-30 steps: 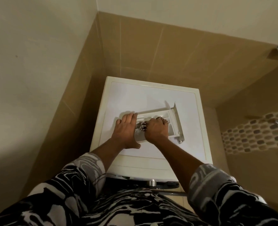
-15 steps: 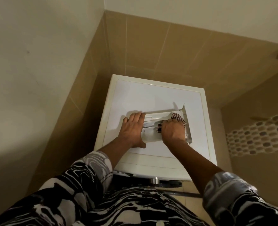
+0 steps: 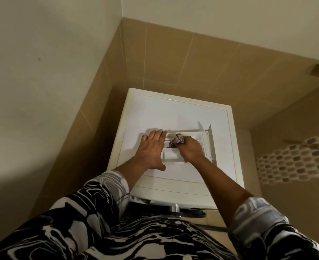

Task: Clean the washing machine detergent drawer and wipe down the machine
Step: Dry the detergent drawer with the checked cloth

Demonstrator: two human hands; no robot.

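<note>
Detergent drawer lies crosswise on washer, front rightward; right hand grips cloth.

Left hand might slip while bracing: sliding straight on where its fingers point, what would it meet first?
Probably nothing soon: beyond the left hand lies bare washing machine top, then the tiled wall behind it, though depth is unclear.

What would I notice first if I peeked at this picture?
A white detergent drawer lying on top of the washing machine, right in the middle. The left hand presses flat on its left end, while the right hand grips a patterned cloth inside it. The machine stands in a corner of tan tiled walls.
</note>
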